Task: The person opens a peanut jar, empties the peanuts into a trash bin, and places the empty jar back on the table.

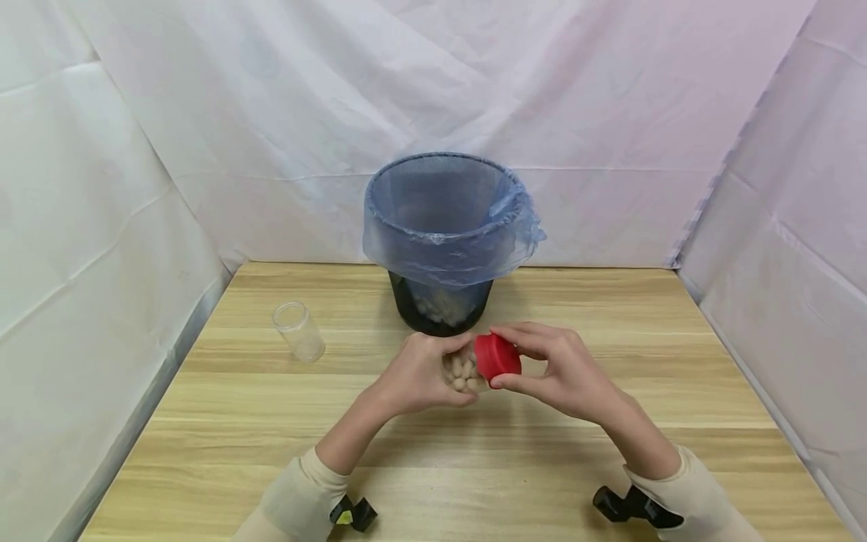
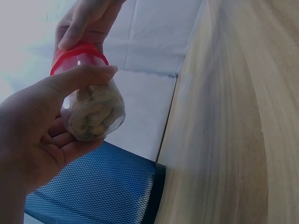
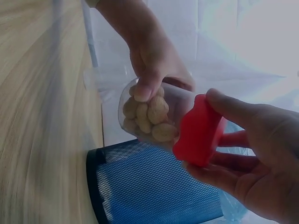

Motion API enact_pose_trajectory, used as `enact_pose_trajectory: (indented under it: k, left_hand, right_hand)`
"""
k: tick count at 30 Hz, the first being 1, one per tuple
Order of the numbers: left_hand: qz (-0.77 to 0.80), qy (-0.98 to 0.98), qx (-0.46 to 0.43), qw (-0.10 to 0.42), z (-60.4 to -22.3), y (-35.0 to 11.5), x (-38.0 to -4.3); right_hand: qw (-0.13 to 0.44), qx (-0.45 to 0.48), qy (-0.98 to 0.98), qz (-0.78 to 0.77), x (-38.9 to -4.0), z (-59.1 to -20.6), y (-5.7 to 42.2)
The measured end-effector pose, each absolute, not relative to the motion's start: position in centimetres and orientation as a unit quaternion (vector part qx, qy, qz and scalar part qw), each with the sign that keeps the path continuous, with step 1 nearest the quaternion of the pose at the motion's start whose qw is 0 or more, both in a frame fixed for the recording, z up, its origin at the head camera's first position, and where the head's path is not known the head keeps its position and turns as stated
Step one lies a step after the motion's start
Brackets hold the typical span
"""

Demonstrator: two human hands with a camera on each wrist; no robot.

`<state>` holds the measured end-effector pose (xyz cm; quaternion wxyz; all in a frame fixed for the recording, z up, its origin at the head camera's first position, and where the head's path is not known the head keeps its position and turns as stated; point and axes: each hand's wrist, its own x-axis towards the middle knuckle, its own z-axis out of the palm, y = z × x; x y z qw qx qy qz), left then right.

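Head view, centre: gripping jar [image 1: 462, 372] with left hand [image 1: 418, 374], pinching red lid [image 1: 499, 358] with right hand [image 1: 564, 370], pointing long axis roughly rightward.

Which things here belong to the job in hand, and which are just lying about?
In the job:
jar of nuts, held by the left hand
red lid, gripped by the right hand

Seemingly idle now:
clear open container
lined bin, though it may play a part

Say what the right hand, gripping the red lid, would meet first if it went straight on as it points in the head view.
Beyond the red lid, the right hand would first meet the clear jar, then probably the left hand; exact depth is unclear.
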<state>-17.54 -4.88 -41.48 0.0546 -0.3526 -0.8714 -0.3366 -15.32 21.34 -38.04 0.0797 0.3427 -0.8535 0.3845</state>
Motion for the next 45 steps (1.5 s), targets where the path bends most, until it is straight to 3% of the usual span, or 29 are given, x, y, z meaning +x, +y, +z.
enact_pose_trajectory:
  k: [7, 21, 32, 41, 45]
  left_hand:
    - [-0.361, -0.864, -0.350, 0.034, -41.3, -5.2, -17.7]
    - [-0.277, -0.884, -0.358, 0.118, -41.0, -4.8, -17.2]
    - [-0.260, -0.885, -0.363, 0.130, -41.3, -4.6, -17.1]
    - [-0.318, -0.873, -0.366, 0.052, -41.3, -4.9, -17.4]
    - [-0.340, -0.865, -0.367, 0.029, -41.4, -5.1, -17.5]
  right_hand:
    - [0.083, 0.352, -0.854, 0.374, -15.7, -38.0, 21.2]
    - [0.047, 0.209, -0.876, 0.433, -15.2, -38.2, 20.1]
    - [0.038, 0.237, -0.866, 0.439, -15.0, -38.2, 20.3]
    - [0.096, 0.338, -0.869, 0.347, -14.8, -38.0, 20.9]
    - [0.093, 0.361, -0.863, 0.340, -15.1, -38.0, 21.0]
